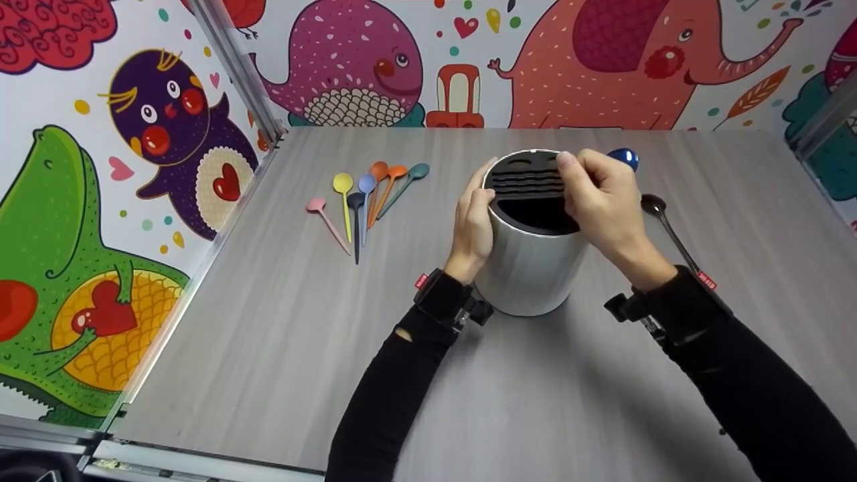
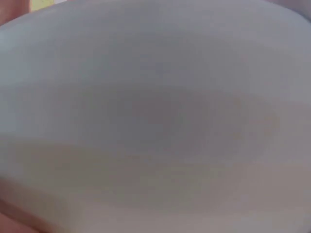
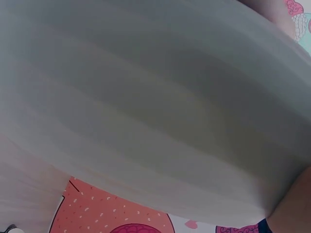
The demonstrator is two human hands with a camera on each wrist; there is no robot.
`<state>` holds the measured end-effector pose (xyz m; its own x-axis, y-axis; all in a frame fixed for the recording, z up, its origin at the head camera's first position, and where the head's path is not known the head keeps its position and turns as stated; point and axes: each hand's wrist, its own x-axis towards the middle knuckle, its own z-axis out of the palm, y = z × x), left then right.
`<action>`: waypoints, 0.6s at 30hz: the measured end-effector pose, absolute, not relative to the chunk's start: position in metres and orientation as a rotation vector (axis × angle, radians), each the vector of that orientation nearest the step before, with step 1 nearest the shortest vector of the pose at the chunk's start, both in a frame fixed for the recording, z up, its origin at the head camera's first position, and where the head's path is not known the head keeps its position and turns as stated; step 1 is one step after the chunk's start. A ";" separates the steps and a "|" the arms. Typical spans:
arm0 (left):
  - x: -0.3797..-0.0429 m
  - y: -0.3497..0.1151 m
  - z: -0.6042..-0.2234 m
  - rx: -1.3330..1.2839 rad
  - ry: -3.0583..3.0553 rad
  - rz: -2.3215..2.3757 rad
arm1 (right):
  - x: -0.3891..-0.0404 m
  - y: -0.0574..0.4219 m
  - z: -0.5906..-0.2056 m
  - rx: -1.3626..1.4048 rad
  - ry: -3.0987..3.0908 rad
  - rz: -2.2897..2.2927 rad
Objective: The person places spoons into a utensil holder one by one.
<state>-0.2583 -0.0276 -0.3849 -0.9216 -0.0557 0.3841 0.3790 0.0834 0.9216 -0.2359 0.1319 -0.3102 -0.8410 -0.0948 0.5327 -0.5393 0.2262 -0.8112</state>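
Note:
A light grey cylindrical utensil holder [image 1: 529,274] stands upright in front of me, with a black slotted insert [image 1: 525,181] in its top that has a large opening on the near side. My left hand [image 1: 473,227] holds the holder's left side, fingers wrapped around the wall near the rim. At the right rim, my right hand [image 1: 606,201] grips with curled fingers, its thumb at the edge of the insert. Both wrist views are filled mostly by the holder's pale wall [image 2: 155,116], with bits of fingers [image 3: 277,14] at the borders.
Several colored spoons, among them a yellow spoon [image 1: 343,183] and a pink spoon [image 1: 317,205], lie fanned out on the table [image 1: 268,321] at left. A dark brown spoon [image 1: 655,203] and a shiny blue object [image 1: 625,158] lie right of the holder. Printed walls [image 1: 469,40] border the table.

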 end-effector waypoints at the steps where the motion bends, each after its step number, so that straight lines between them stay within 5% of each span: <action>1: -0.259 -0.027 -0.383 -0.318 -2.055 -1.898 | -0.236 0.132 -0.310 0.585 -2.134 1.650; 18: -0.268 -0.024 -0.392 -0.364 -1.981 -1.805 | -0.229 0.130 -0.301 0.615 -2.106 1.634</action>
